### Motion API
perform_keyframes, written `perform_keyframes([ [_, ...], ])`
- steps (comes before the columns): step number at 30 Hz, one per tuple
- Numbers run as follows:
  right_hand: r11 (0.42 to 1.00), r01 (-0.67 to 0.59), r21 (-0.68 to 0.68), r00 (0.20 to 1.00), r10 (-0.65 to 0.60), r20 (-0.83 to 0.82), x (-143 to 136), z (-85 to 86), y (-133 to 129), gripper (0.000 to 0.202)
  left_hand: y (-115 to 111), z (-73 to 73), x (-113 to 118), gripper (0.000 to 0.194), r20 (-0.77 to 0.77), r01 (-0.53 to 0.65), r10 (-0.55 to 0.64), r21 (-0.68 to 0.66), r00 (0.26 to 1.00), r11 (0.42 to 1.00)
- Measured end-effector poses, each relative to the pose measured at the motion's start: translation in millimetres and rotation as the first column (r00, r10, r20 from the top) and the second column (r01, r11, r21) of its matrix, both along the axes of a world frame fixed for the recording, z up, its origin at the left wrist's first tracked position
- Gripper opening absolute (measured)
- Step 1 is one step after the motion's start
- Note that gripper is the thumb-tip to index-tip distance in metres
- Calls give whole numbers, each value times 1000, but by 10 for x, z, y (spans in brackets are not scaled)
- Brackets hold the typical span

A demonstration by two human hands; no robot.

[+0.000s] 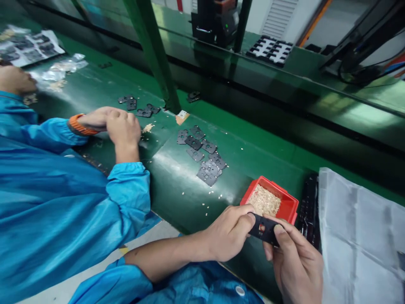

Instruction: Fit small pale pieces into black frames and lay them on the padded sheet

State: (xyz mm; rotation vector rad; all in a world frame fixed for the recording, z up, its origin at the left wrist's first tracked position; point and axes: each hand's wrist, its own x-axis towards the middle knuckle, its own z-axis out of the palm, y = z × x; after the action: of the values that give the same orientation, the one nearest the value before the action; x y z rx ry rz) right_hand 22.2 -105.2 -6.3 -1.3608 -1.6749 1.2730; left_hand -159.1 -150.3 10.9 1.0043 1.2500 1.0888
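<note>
Between my two hands is a flat black plastic plate (264,230) with a small square opening near its middle. My left hand (232,232) pinches its left end between thumb and fingers. The right end is gripped by my right hand (292,253), thumb on top. Just behind the plate stands a red bin (288,202) holding many small beige pieces (265,200). Farther left on the green bench lies a loose pile of similar black plates (209,169).
A co-worker's hands (122,128) are close together at the left, near more black parts (144,112). A green post (155,59) rises from the bench (177,198). Translucent plastic sheeting (363,228) covers the right side, beside a black tray (309,207).
</note>
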Motion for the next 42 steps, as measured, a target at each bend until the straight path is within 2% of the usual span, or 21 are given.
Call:
perform_keyframes([
  [3, 994, -109, -21, 992, 111, 56, -110, -22, -6, 37, -106, -65, -195, 26, -168, -10, 14, 29, 986, 1000],
  [6, 966, -259, -22, 953, 259, 158, -215, -52, -7, 35, -249, -206, -464, 19, -351, -137, 147, 53, 925, 989],
  [8, 954, -298, 24, 935, 287, 210, -276, -50, -11, 39, -306, -329, -651, 17, -486, -254, 267, 94, 832, 963],
  [10, 939, -338, 65, 917, 313, 248, -333, -14, -19, 39, -297, -456, -810, 15, -617, -307, 327, 142, 716, 941],
  [12, 922, -374, 101, 902, 336, 272, -398, 49, -24, 35, -230, -571, -920, 13, -724, -308, 316, 150, 613, 940],
  [14, 898, -416, 140, 884, 364, 292, -493, 115, -7, 32, -151, -659, -982, 8, -786, -326, 296, 127, 543, 937],
  [15, 884, -435, 168, 876, 373, 308, -559, 137, 18, 31, -121, -693, -999, 11, -802, -347, 297, 120, 519, 930],
  [19, 825, -512, 239, 790, 344, 507, -998, 105, 272, 34, -99, -769, -1021, 49, -843, -426, 312, 110, 439, 898],
  [20, 807, -552, 211, 726, 341, 597, -1146, 65, 364, 38, -103, -777, -1025, 55, -851, -433, 301, 98, 431, 896],
  [25, 800, -594, 84, 593, 365, 718, -1841, -196, 710, 61, -37, -792, -1076, 62, -851, -418, 262, 55, 456, 907],
  [29, 779, -626, -5, 487, 396, 778, -2098, -303, 747, 51, 58, -806, -1159, 72, -829, -397, 280, 77, 484, 915],
  [32, 757, -652, -53, 426, 423, 800, -2134, -312, 740, 42, 90, -828, -1222, 82, -801, -355, 295, 111, 521, 928],
  [34, 729, -680, -74, 393, 447, 804, -2112, -298, 732, 41, 90, -838, -1248, 79, -778, -309, 294, 135, 555, 942],
  [39, 643, -763, -70, 336, 487, 806, -1950, -211, 613, 34, 16, -818, -1213, 38, -729, -229, 291, 186, 619, 955],
  [42, 616, -788, -15, 330, 442, 834, -1831, -171, 486, 30, -56, -803, -1148, 29, -722, -234, 310, 207, 618, 950],
])
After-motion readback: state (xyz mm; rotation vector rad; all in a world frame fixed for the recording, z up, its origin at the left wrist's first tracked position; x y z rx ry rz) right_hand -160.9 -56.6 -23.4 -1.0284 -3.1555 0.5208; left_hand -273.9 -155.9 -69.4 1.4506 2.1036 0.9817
